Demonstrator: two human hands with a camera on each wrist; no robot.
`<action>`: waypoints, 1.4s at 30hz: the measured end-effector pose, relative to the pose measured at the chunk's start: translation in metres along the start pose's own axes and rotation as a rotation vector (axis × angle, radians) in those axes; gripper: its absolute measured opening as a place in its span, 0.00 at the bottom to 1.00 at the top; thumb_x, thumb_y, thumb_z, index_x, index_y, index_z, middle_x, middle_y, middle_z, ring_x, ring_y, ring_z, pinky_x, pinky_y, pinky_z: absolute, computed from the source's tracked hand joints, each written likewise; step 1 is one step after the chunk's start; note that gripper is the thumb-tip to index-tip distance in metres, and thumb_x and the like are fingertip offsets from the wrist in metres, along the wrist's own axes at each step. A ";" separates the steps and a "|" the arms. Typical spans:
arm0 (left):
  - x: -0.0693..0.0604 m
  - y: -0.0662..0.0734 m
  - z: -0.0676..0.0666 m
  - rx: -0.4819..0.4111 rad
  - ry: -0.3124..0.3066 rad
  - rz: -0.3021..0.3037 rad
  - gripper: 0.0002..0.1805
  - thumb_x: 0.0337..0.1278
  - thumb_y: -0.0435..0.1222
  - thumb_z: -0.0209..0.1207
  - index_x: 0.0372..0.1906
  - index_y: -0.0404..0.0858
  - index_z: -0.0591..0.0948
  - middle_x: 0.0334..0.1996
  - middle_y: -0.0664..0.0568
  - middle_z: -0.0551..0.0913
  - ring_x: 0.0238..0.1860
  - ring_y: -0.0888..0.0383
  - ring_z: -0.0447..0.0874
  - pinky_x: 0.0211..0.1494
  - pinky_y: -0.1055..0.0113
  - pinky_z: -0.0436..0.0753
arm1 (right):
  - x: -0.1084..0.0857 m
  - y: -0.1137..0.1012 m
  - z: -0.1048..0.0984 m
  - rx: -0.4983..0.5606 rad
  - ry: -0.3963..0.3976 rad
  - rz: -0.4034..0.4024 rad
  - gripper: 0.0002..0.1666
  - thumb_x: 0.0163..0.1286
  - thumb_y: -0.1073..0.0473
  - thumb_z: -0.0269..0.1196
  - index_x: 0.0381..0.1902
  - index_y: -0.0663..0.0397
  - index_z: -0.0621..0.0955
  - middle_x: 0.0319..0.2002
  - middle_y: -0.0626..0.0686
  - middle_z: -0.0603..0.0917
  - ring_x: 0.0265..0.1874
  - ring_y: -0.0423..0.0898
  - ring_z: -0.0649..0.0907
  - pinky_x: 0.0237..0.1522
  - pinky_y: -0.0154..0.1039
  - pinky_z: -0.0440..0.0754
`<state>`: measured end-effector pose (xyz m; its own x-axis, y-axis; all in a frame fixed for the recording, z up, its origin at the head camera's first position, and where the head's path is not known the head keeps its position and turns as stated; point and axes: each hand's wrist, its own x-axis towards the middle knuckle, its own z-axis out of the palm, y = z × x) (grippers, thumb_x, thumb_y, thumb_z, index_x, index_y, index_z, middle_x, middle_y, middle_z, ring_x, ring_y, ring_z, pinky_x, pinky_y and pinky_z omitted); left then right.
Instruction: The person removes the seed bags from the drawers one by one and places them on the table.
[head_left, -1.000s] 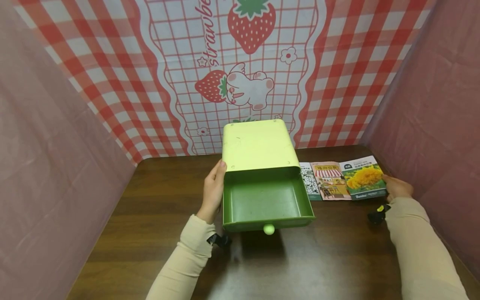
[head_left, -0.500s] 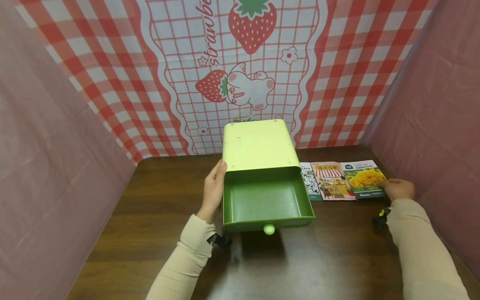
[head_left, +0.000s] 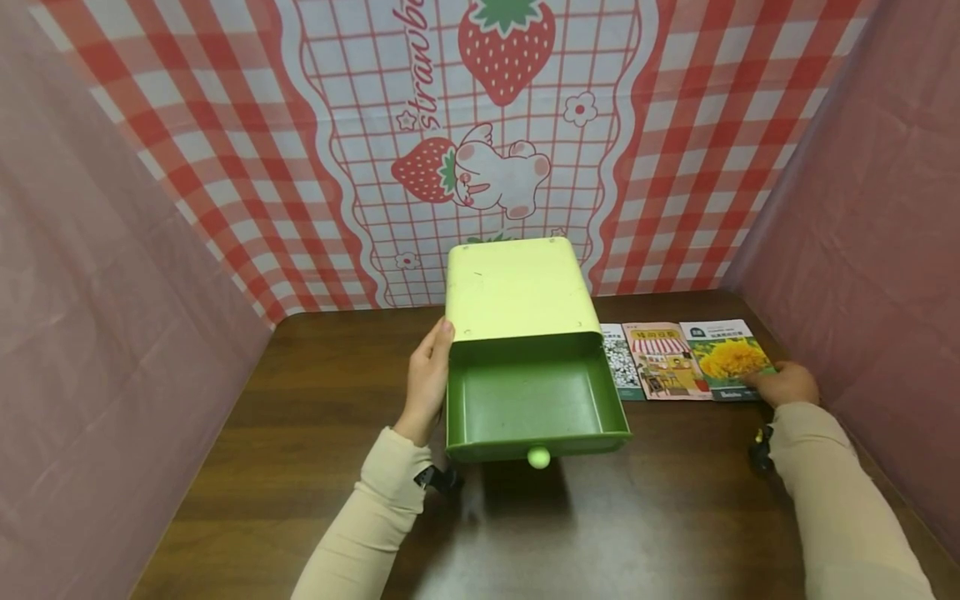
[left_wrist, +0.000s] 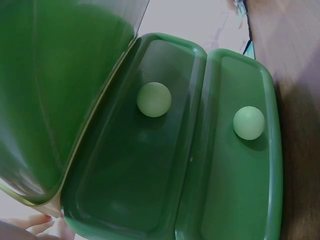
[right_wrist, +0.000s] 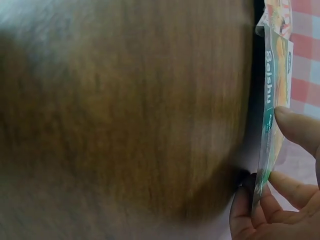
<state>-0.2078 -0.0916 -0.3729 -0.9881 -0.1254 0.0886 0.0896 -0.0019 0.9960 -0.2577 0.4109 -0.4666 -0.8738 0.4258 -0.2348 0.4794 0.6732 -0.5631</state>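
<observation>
Steadied the drawer box (head_left: 521, 287) from its left side with the left hand (head_left: 427, 379), thumb up against its front left edge; could not tell the curl of the other fingers, mostly hidden along that side. Pinched the yellow-flower packet (head_left: 723, 358) narrowly with the right hand (head_left: 787, 386), well to the right of the drawer box, thumb over the printed face and other fingers reaching beneath. Could not tell a lifted packet from one merely gripped in place.

Saw the shop-picture packet (head_left: 666, 358) between that packet and the drawer box, and the white-flower packet (head_left: 621, 362) closest, partly hidden behind the right side of the drawer box.

Judged the work to be at an early stage. Counted as done: the drawer (head_left: 532, 408) drawn out from the front of the drawer box, and a hold on one packet. Counted as outstanding: all three packets, outside the drawer box, and the drawer, not slid back in. Saw no packet inside it.
</observation>
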 end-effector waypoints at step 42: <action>0.000 -0.001 0.000 -0.003 -0.002 -0.002 0.29 0.75 0.47 0.47 0.72 0.35 0.66 0.72 0.44 0.66 0.75 0.49 0.60 0.78 0.57 0.61 | 0.007 -0.014 0.001 -0.128 0.039 -0.111 0.44 0.69 0.47 0.56 0.67 0.80 0.61 0.62 0.80 0.66 0.56 0.75 0.68 0.59 0.69 0.68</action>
<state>-0.2080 -0.0917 -0.3737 -0.9886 -0.1231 0.0869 0.0882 -0.0048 0.9961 -0.2710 0.4037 -0.4615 -0.9193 0.3659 -0.1449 0.3889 0.7878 -0.4777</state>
